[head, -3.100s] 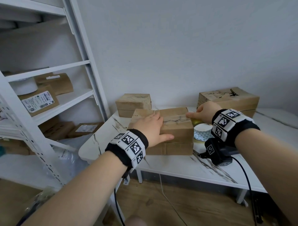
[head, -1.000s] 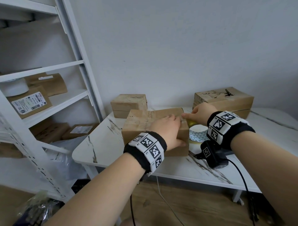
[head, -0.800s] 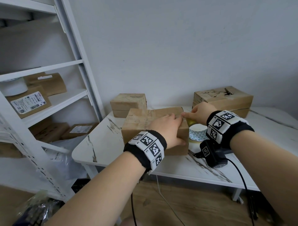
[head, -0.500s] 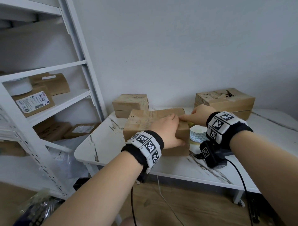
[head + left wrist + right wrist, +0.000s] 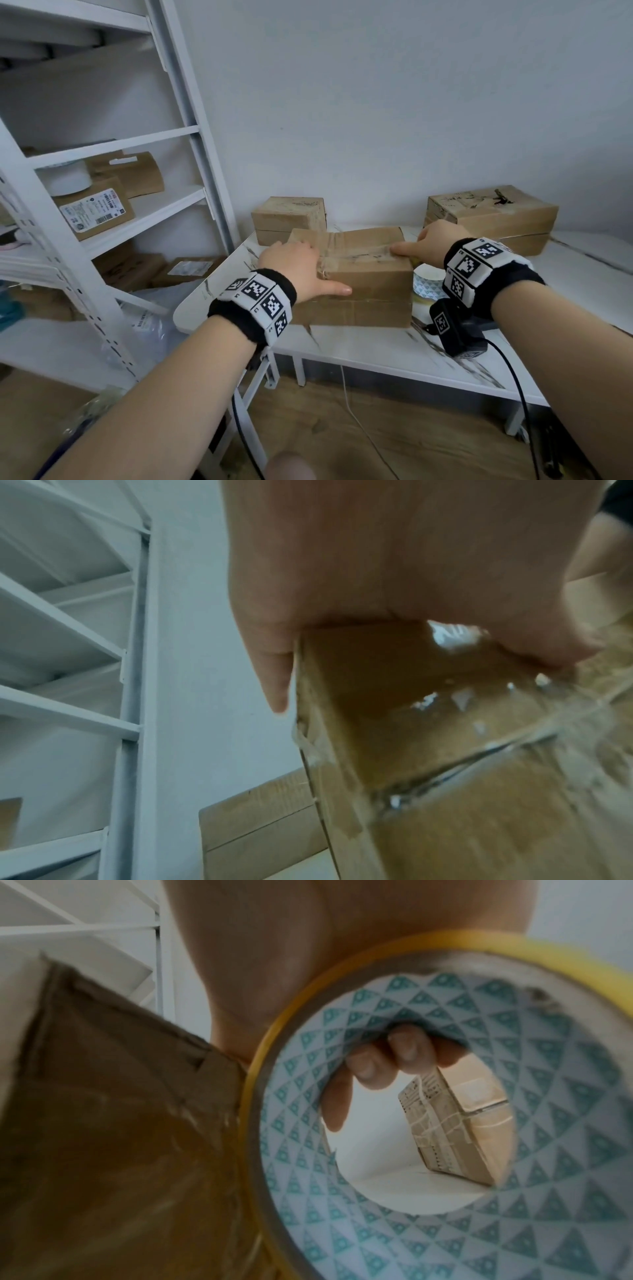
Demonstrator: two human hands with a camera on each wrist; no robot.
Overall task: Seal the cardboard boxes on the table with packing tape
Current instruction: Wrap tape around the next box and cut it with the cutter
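A brown cardboard box (image 5: 370, 274) lies at the front of the white table (image 5: 376, 346), with a strip of clear tape (image 5: 356, 253) along its top. My left hand (image 5: 294, 265) lies flat on the left part of the lid, thumb along the front face. The left wrist view shows its palm (image 5: 377, 561) pressing the glossy taped box top (image 5: 411, 723). My right hand (image 5: 431, 241) is at the box's right end, index finger on the top edge. It holds the tape roll (image 5: 428, 284), its fingers (image 5: 394, 1053) curled through the patterned core of the tape roll (image 5: 565, 1123).
Two more cardboard boxes stand by the wall, one at the back left (image 5: 287, 216) and one at the back right (image 5: 489, 212). A white metal shelf unit (image 5: 171, 205) with parcels stands left of the table. A cable hangs from my right wrist.
My left hand has slid left along the box top, from the right end to the left part. My right hand has stayed at the right end with the roll.
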